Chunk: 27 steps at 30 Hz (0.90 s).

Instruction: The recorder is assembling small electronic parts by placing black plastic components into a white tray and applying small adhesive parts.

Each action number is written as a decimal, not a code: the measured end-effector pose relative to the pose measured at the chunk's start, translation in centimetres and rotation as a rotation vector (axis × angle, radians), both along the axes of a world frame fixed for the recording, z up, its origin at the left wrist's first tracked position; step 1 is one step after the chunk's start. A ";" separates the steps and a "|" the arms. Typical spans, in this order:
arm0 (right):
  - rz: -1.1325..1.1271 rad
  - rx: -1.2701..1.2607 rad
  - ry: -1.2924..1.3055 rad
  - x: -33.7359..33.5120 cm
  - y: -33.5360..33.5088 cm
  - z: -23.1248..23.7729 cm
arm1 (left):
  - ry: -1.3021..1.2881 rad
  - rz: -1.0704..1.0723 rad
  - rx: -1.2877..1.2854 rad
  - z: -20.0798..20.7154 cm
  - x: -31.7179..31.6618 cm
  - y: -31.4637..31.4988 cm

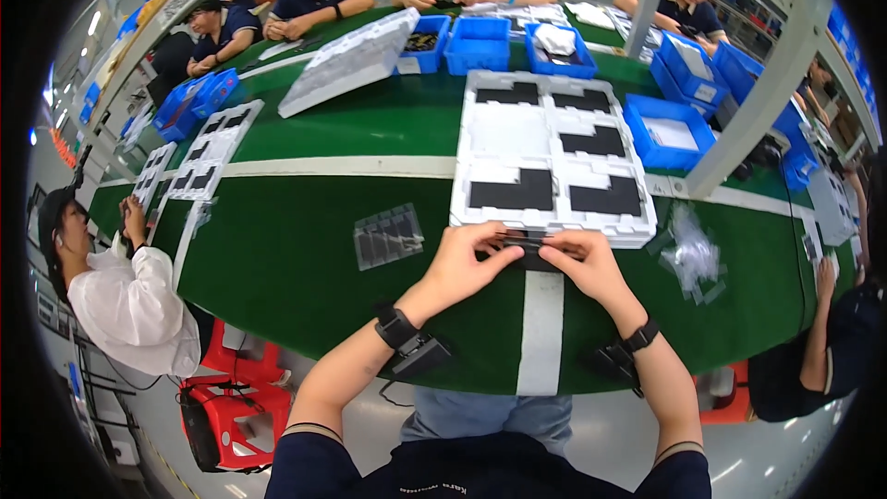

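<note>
Between both hands is a small flat black part [528, 242], held just in front of the near edge of a white foam tray [459, 152]. My left hand [468, 263] is closed on its left end, thumb and fingers pinching it. On the other end, my right hand [588, 261] pinches in the same way. Several black L-shaped parts [511, 192] lie in the tray's compartments, and one compartment at the middle left shows only white. Fingers cover much of the held part, so its exact kind is hidden. Black straps with small boxes circle both wrists.
A clear sheet with dark strips [388, 237] lies left of my hands. Clear plastic pieces [691, 254] are heaped to the right. Blue bins [477, 46] line the far side, beside a tilted white tray [351, 62]. A metal post [762, 83] rises at right. Co-workers sit around the green table.
</note>
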State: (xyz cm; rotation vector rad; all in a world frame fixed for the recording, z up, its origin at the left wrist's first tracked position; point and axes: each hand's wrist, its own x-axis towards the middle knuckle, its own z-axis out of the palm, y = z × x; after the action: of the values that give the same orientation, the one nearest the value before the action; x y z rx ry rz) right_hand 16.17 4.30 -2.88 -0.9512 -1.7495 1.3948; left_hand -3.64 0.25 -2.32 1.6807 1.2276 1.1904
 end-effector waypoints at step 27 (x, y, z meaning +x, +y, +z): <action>-0.309 0.627 -0.073 -1.1 -2.5 1.5 | 0.079 0.132 0.234 1.2 2.2 -1.2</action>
State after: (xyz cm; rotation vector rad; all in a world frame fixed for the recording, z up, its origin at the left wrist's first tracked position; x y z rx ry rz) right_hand 15.10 1.75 -1.41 -0.8690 -1.8299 0.5624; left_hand -1.49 -0.96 -1.12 1.8552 1.3052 1.4051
